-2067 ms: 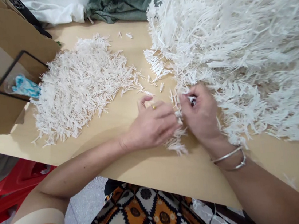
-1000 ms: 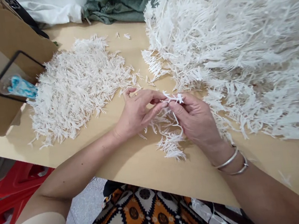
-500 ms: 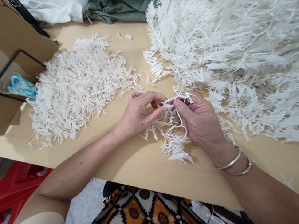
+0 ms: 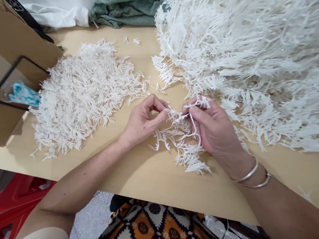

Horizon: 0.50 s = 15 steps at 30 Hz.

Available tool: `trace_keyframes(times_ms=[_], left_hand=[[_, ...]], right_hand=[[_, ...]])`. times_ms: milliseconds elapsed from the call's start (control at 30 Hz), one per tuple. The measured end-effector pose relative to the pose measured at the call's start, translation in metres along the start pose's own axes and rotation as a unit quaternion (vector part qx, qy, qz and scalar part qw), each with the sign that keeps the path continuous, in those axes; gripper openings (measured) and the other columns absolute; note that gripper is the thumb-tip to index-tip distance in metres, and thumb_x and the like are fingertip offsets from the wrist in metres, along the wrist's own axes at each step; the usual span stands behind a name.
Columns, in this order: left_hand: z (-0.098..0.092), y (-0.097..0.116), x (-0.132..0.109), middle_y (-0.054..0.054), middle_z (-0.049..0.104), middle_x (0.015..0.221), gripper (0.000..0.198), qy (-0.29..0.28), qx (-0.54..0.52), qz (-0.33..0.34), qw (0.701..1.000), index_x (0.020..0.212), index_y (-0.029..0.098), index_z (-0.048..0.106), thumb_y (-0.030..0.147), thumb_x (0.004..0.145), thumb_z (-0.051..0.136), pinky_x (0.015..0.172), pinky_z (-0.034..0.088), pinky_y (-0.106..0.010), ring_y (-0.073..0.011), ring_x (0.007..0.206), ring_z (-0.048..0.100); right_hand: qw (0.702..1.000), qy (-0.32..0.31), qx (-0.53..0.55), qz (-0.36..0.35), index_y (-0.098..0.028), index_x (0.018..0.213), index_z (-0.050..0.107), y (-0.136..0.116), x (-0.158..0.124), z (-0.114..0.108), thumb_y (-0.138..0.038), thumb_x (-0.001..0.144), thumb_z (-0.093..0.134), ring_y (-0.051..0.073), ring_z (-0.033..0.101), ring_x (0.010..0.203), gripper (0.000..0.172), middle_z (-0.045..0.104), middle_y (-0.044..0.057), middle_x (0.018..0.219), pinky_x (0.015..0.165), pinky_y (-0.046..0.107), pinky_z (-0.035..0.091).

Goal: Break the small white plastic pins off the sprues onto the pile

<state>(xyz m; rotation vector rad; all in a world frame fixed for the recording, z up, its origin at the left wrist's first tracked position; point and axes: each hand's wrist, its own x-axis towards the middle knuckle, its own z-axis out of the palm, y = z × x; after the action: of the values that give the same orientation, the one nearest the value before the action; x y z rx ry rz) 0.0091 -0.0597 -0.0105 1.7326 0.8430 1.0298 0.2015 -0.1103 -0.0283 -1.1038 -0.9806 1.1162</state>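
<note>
- Head view: our left hand point(image 4: 142, 122) pinched the white plastic sprig point(image 4: 184, 144), fingers closed on it.
- Our right hand point(image 4: 214, 128) clasped its stem, fingers curled shut, above the surface point(image 4: 155, 177).

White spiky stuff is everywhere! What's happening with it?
A person at a tan table holds a branched white plastic sprig between both hands. The right hand grips its stem, and the left hand pinches one of its side pieces. A flat pile of short loose white pieces lies to the left, and a huge heap of tangled sprigs sits to the right.
</note>
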Motion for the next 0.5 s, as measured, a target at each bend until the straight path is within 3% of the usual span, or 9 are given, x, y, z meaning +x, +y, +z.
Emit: trace_keyframes(times_ms=[167, 333, 500], left_hand=[[0.0014, 0.0011, 0.0005, -0.002, 0.071, 0.09, 0.018, -0.003, -0.016, -0.015, 1.0, 0.082, 0.019, 0.054, 0.031, 0.089, 0.067, 0.081, 0.054, -0.026, -0.0093, 0.082, 0.064], [0.0009, 0.0005, 0.0009, -0.001, 0.067, 0.089, 0.016, 0.005, -0.023, -0.039, 0.999, 0.087, 0.02, 0.055, 0.029, 0.087, 0.069, 0.076, 0.053, -0.026, -0.0088, 0.079, 0.061], [0.0, -0.0048, 0.0013, 0.001, 0.061, 0.091, 0.018, 0.005, -0.035, -0.024, 0.999, 0.102, 0.02, 0.057, 0.027, 0.089, 0.066, 0.075, 0.052, -0.022, -0.0077, 0.08, 0.058]], right_hand=[[0.995, -0.039, -0.088, -0.04, -0.029, 0.102, 0.059, -0.0011, -0.0028, -0.0005, -0.026, 0.085, 0.075, 0.014, 0.065, 0.075, 0.024, 0.068, -0.001, 0.093, 0.068, 0.031, 0.059], [0.995, -0.06, -0.068, -0.043, -0.031, 0.116, 0.059, -0.0026, -0.0024, -0.0004, -0.027, 0.087, 0.072, 0.018, 0.073, 0.089, 0.032, 0.073, 0.001, 0.101, 0.079, 0.035, 0.063], [0.995, -0.063, -0.073, -0.039, -0.032, 0.117, 0.058, -0.0009, -0.003, -0.0006, -0.031, 0.089, 0.074, 0.018, 0.075, 0.094, 0.033, 0.076, 0.001, 0.102, 0.084, 0.037, 0.065]])
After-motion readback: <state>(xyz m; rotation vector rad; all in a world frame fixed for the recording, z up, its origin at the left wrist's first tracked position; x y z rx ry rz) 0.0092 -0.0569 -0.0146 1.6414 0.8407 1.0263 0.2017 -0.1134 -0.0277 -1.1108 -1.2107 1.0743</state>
